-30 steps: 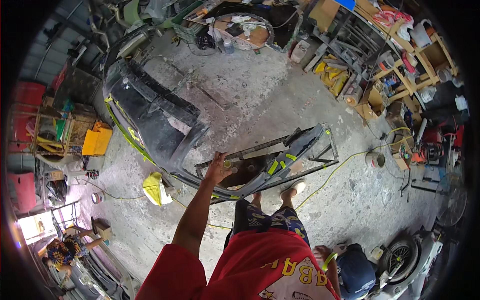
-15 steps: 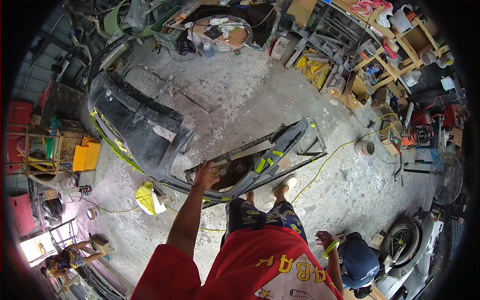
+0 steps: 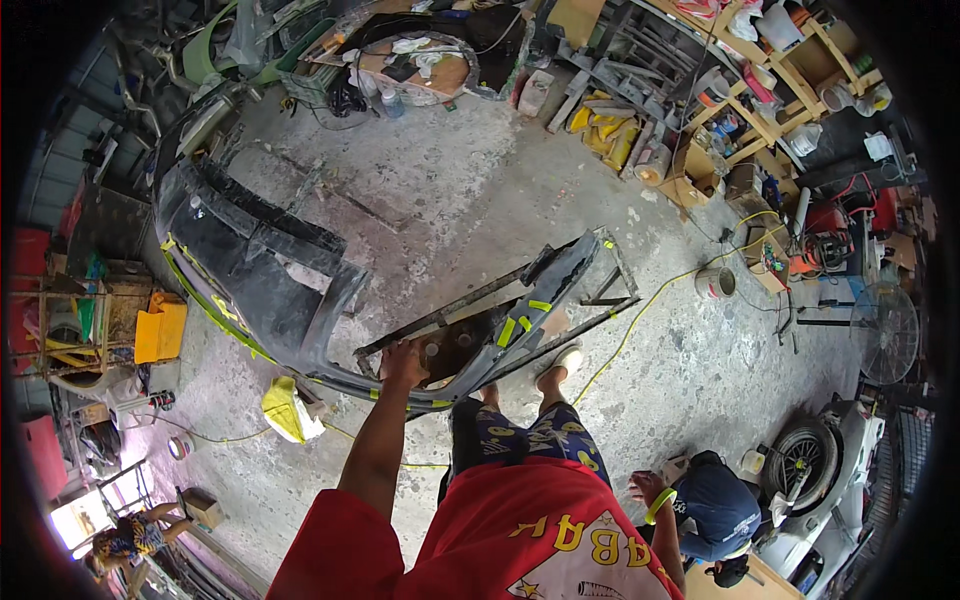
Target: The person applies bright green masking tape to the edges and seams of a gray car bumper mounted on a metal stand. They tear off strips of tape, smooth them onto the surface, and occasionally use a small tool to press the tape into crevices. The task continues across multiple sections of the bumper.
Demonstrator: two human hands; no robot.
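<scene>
Since the earlier frames the black car bumper [image 3: 270, 290] has kept sliding leftward in view, and the left hand [image 3: 405, 362] stays clamped on it. That hand is curled over the bumper's near edge, fingers wrapped around the rim, close above the person's bare feet on the concrete floor [image 3: 480, 200]. Yellow-green tape strips mark the bumper's curve, and it sweeps from the hand out toward the floor's left side. No right hand shows; the red shirt covers the lower middle of the picture. A metal frame stand [image 3: 600, 290] lies partly hidden behind the bumper's right end. A yellow cloth bundle [image 3: 290, 410] sits on the floor just left of the arm. At the lower right another person in a dark cap [image 3: 715, 505] crouches, mostly cut off, beside a wheel [image 3: 800, 455]. Cluttered wooden shelves [image 3: 770, 90] line the far right edge; their contents are too small to tell.
</scene>
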